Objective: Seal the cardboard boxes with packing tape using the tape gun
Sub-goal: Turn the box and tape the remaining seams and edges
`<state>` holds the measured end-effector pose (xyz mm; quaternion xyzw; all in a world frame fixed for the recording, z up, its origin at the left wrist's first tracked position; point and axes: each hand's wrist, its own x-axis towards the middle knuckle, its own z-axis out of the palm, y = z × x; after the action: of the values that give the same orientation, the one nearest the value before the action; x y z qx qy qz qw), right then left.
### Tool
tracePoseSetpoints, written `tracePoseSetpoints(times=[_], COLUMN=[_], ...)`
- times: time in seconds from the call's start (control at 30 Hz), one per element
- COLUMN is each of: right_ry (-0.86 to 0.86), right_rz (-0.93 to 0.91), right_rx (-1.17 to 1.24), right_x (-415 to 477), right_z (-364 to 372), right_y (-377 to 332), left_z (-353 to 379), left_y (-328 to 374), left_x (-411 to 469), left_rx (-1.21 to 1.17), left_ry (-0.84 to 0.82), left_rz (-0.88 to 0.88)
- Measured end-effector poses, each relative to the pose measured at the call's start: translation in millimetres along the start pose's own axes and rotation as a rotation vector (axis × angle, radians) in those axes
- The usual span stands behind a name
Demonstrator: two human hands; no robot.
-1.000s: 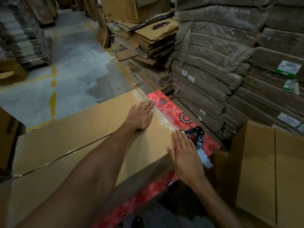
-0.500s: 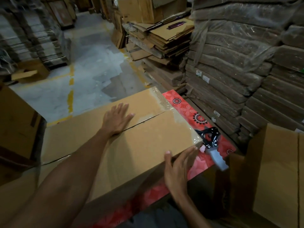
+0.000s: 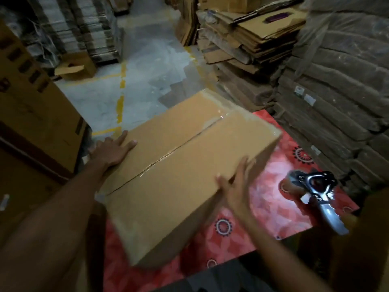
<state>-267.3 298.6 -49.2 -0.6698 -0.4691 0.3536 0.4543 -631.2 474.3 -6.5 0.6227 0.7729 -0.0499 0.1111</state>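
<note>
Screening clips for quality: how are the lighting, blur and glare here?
Head view: dim throughout, darkest at the near corners; soft motion blur, strongest on the left stacks; wide-angle bending toward the edges; small glare on the box at its taped seam and on the tape gun.

Plain tan box; red floral-patterned tablecloth; yellow floor lines.
</note>
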Motion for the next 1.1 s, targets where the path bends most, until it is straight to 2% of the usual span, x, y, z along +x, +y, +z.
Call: tracePoseSetpoints(times=[0.1, 0.2, 0.33, 0.43, 0.5, 0.57, 0.63, 0.7, 0.77, 0.83, 0.9, 0.97, 1.03, 1.1], right_ry=[-0.068, -0.167, -0.18, -0.358, -0.431, -0.411, -0.425, -0.438, -0.447, -0.372, -0.229, -0.181, -0.309, -0.527], right_rz=[-0.101, -0.133, -0.028, 0.096, 0.104, 0.051, -0.131, -0.349, -0.511, -0.614, -0.663, -0.689, -0.677, -0.643], right_rx=[-0.212, -0.38, -0.377, -0.369, -0.387, -0.369, -0.446, -0.71, -0.986, -1.141, -0.962, -0.721, -0.8, -1.0], right_x=[84.4, 118.1, 81.4, 27.5, 15.2, 34.0, 62.7, 92.6, 109.3, 105.4, 76.0, 21.2, -40.8, -89.0], right_z=[-24.2, -30.0, -19.8, -5.6, -10.1, -31.6, -65.0, -91.4, -104.6, -100.6, -85.0, -66.6, -49.9, -43.5], right_y=[-17.8, -40.5, -50.7, -45.0, -43.5, -40.5, -40.6, -42.0, -41.4, -38.3, -36.4, -43.1, -45.2, -36.8], left_z=[-4.0, 5.6, 18.4, 14.6, 11.5, 19.0, 30.6, 38.6, 38.3, 31.2, 28.4, 33.0, 41.4, 50.0], left_y=[-23.0, -25.5, -24.5, -14.0, -2.6, 14.5, 45.1, 83.2, 113.0, 133.5, 146.2, 156.1, 164.8, 172.7], left_x=[-16.0, -34.8, -46.9, -63.7, -86.4, -118.0, -165.9, -221.2, -267.4, -282.1, -265.2, -232.5, -198.8, -176.0], left_rx=[-0.081, -0.139, -0.248, -0.269, -0.261, -0.274, -0.303, -0.336, -0.19, 0.013, 0.035, -0.062, -0.079, 0.014], left_ry=[-0.064, -0.063, 0.008, 0.007, 0.027, 0.117, 0.154, 0.009, -0.087, 0.007, 0.16, 0.231, 0.145, 0.042], left_rz=[0.016, 0.048, -0.017, -0.045, -0.066, -0.062, -0.045, -0.045, 0.024, 0.138, 0.265, 0.458, 0.642, 0.699])
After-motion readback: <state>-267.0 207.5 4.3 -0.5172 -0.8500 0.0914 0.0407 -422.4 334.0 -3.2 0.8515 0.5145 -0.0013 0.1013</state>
